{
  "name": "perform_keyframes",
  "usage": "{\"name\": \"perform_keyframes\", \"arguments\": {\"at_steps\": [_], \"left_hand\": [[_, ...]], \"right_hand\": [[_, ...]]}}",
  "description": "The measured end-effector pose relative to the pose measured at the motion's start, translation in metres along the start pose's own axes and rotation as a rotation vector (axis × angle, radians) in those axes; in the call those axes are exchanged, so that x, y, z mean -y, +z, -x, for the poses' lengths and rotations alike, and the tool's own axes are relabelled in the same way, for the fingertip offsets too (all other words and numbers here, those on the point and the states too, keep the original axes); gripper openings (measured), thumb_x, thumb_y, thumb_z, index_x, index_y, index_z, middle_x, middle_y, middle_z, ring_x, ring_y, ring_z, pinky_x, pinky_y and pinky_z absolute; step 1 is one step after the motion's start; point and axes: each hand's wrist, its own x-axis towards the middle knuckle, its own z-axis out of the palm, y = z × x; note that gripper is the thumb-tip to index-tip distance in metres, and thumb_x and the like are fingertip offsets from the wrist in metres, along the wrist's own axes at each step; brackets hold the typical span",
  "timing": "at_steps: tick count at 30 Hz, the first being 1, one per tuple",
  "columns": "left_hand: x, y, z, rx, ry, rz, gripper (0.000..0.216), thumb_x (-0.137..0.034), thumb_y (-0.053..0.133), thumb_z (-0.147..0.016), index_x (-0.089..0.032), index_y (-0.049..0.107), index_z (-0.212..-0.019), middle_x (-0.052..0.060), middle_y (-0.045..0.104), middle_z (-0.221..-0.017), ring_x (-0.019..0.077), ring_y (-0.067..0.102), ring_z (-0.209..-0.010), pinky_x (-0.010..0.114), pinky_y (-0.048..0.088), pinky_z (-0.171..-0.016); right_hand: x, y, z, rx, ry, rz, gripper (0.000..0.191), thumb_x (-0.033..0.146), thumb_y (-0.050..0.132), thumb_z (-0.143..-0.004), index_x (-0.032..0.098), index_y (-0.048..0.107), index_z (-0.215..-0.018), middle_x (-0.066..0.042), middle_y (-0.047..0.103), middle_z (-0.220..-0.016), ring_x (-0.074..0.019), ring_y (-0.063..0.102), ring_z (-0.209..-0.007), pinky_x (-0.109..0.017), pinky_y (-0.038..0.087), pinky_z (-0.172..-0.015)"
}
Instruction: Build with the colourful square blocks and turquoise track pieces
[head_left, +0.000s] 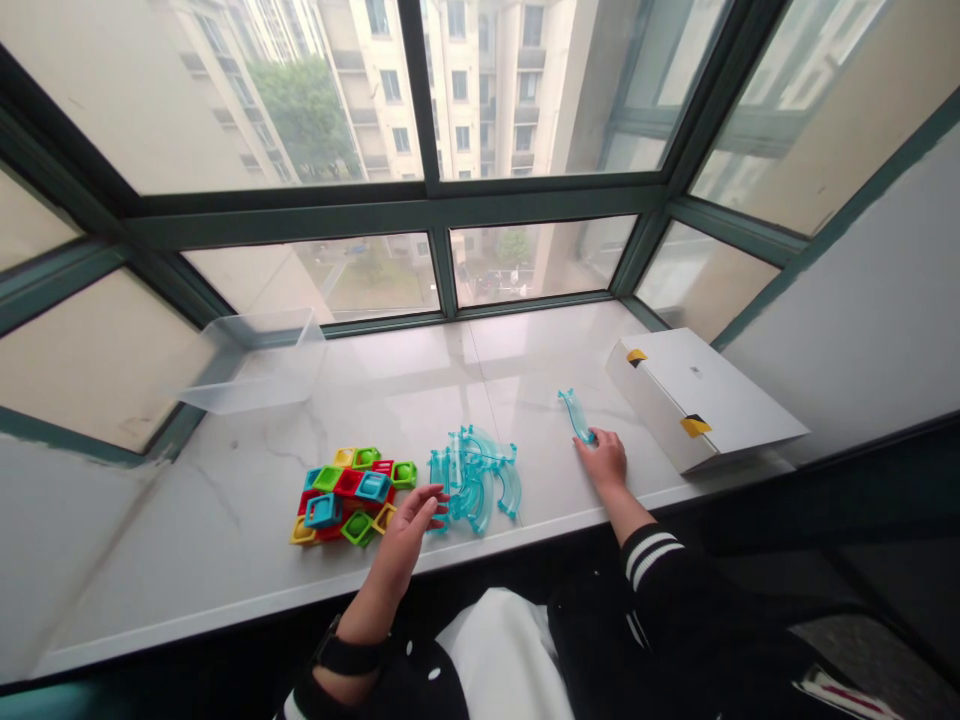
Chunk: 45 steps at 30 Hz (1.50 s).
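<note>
The right hand (604, 460) had its fingers pressed together on the end of a curved clear-blue track piece (574, 415), lying apart on the counter (540, 360). The left hand (405, 535), fingers spread, hovered beside the heaped track pieces (472, 478) (grouped separately from the coloured plastic tiles (346, 495)).

readable text: none | white cardboard box (697, 400): small printed mark, too small to read

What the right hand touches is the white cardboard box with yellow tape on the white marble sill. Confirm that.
Wrong: the head view shows the right hand touching a curved translucent blue plastic track piece, not the white cardboard box with yellow tape. That box stands apart from the hand on the white marble sill.
</note>
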Motion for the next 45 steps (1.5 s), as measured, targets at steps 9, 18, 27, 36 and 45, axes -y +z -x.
{"name": "perform_keyframes", "arguments": {"at_steps": [9, 18, 27, 36, 45], "left_hand": [[-0.002, 0.003, 0.003, -0.005, -0.015, 0.028, 0.051, -0.057, 0.081, -0.08, -0.019, 0.075, -0.113, 0.012, 0.077, -0.108, 0.0266, 0.073, -0.096, 0.036, 0.059, -0.08], [0.005, 0.001, 0.001, 0.008, -0.01, 0.031, 0.049, -0.056, 0.08, -0.082, -0.019, 0.074, -0.114, 0.012, 0.077, -0.109, 0.0251, 0.073, -0.096, 0.035, 0.059, -0.08], [0.011, 0.002, -0.002, 0.003, -0.021, 0.019, 0.053, -0.059, 0.08, -0.079, -0.02, 0.075, -0.114, 0.012, 0.077, -0.108, 0.0265, 0.073, -0.096, 0.037, 0.059, -0.08], [0.016, 0.0, -0.004, 0.01, -0.024, 0.03, 0.05, -0.057, 0.08, -0.08, -0.02, 0.074, -0.114, 0.012, 0.077, -0.109, 0.0256, 0.073, -0.096, 0.036, 0.059, -0.08], [0.019, 0.004, -0.005, -0.031, -0.017, 0.049, 0.051, -0.057, 0.082, -0.079, -0.019, 0.074, -0.112, 0.012, 0.077, -0.106, 0.0245, 0.073, -0.092, 0.034, 0.057, -0.076]], "right_hand": [[0.002, 0.0, 0.003, -0.026, -0.028, 0.018, 0.046, 0.051, 0.063, -0.089, 0.016, 0.074, -0.118, -0.015, 0.068, -0.11, -0.0304, 0.06, -0.101, -0.04, 0.048, -0.091], [0.003, -0.003, 0.005, -0.016, -0.062, 0.046, 0.046, 0.051, 0.064, -0.09, 0.017, 0.073, -0.119, -0.015, 0.069, -0.111, -0.0306, 0.058, -0.101, -0.04, 0.046, -0.091], [0.001, 0.0, 0.005, -0.015, -0.063, 0.055, 0.047, 0.053, 0.063, -0.091, 0.017, 0.073, -0.119, -0.016, 0.069, -0.11, -0.0314, 0.058, -0.1, -0.041, 0.045, -0.09], [-0.001, 0.0, 0.006, -0.015, -0.077, 0.041, 0.047, 0.053, 0.063, -0.091, 0.017, 0.073, -0.119, -0.015, 0.068, -0.109, -0.0312, 0.057, -0.099, -0.041, 0.045, -0.091], [0.002, -0.002, 0.007, -0.01, -0.07, 0.047, 0.047, 0.052, 0.063, -0.09, 0.016, 0.073, -0.119, -0.016, 0.069, -0.111, -0.032, 0.058, -0.101, -0.042, 0.046, -0.093]]}}
